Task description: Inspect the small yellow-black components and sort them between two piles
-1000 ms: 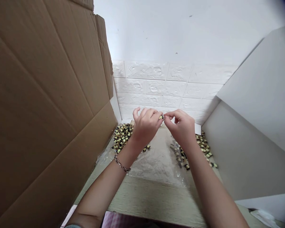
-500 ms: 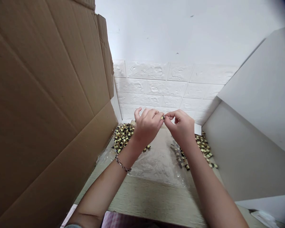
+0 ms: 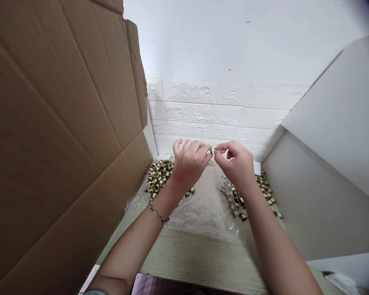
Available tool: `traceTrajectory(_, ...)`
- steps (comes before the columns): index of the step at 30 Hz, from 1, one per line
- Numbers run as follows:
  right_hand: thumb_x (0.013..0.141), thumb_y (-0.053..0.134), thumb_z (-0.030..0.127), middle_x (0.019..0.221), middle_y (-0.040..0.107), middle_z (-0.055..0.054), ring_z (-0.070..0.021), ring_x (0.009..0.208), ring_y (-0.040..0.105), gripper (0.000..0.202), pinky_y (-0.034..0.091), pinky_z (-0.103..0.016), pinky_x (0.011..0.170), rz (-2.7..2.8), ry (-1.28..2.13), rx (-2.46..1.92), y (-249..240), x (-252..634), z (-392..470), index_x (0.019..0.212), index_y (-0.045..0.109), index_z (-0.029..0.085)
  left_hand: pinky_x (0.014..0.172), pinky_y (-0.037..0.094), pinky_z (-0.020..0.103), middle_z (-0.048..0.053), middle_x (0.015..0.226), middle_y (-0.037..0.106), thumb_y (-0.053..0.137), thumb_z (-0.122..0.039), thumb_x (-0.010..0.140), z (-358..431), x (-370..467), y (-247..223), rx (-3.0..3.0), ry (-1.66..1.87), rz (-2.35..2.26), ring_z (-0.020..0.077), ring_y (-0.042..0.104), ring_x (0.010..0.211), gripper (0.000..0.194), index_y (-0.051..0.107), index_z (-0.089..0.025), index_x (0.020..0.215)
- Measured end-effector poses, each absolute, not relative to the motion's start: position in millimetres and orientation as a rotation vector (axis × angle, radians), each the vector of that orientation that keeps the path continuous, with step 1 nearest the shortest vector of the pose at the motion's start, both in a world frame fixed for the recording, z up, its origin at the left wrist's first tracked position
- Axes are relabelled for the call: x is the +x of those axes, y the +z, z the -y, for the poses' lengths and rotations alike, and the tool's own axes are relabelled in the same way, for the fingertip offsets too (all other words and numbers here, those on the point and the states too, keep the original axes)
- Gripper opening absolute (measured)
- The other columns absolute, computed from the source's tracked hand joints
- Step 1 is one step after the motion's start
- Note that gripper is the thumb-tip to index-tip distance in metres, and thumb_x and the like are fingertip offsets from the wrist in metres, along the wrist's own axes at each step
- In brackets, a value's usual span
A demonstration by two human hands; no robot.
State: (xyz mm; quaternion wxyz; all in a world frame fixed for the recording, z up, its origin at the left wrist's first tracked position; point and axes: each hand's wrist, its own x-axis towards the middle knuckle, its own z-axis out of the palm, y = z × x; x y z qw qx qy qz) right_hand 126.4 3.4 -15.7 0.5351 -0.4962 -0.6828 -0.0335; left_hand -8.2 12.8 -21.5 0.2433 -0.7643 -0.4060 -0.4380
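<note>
Between the thumb and index finger of my left hand (image 3: 190,162) is a small yellow and black part (image 3: 209,152), with thin pins pointing right. My right hand (image 3: 237,163) is just right of it, thumb and index finger pinched together near the pins; whatever they hold, if anything, is too small to make out. A pile of similar yellow and black parts (image 3: 160,174) lies behind my left forearm. Another pile (image 3: 266,189) is at the right, partly hidden by my right wrist.
Clear plastic sheeting (image 3: 203,215) covers part of the wooden table (image 3: 190,254). A tall cardboard wall (image 3: 64,135) stands at the left, grey-white panels (image 3: 320,196) at the right, and a white brick-pattern wall (image 3: 203,112) behind.
My right hand has moved slightly right, opening a small gap from the part. My left hand has shifted slightly left, still holding the part.
</note>
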Motion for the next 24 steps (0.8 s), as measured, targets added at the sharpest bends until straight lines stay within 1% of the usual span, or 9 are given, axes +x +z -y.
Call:
traceTrajectory(6, 0.07, 0.054, 0.021, 0.067, 0.056, 0.001, -0.0111, 0.058, 0.046, 0.005, 0.033, -0.024, 0.057, 1.668, -0.268, -1.21, -18.0, 123.4, -4.1, 0.067, 0.058, 0.019, 0.091, 0.019, 0.039, -0.001, 0.081, 0.061, 0.048, -0.029, 0.08, -12.1, -7.8, -21.9, -2.085, -1.179, 1.105, 0.0144, 0.052, 0.079, 0.011, 0.057, -0.024, 0.086)
traceTrajectory(19, 0.071, 0.053, 0.023, 0.063, 0.052, 0.002, -0.0105, 0.059, 0.046, 0.008, 0.032, -0.024, 0.057, 1.662, -0.265, -1.245, -21.8, 121.4, -5.3, 0.066, 0.058, 0.019, 0.089, 0.02, 0.04, -0.001, 0.077, 0.059, 0.043, -0.025, 0.083, -11.6, -7.8, -23.2, -1.995, -1.072, 1.021, 0.0138, 0.051, 0.075, 0.013, 0.056, -0.021, 0.083)
traceTrajectory(24, 0.069, 0.054, 0.021, 0.062, 0.05, 0.003, -0.0093, 0.057, 0.044, 0.006, 0.031, -0.023, 0.056, 1.632, -0.27, -1.235, -22.3, 119.6, -5.7, 0.064, 0.056, 0.018, 0.09, 0.02, 0.04, -0.002, 0.077, 0.059, 0.042, -0.023, 0.083, -12.6, -7.2, -24.0, -1.979, -1.059, 1.01, 0.0136, 0.051, 0.075, 0.013, 0.055, -0.021, 0.084)
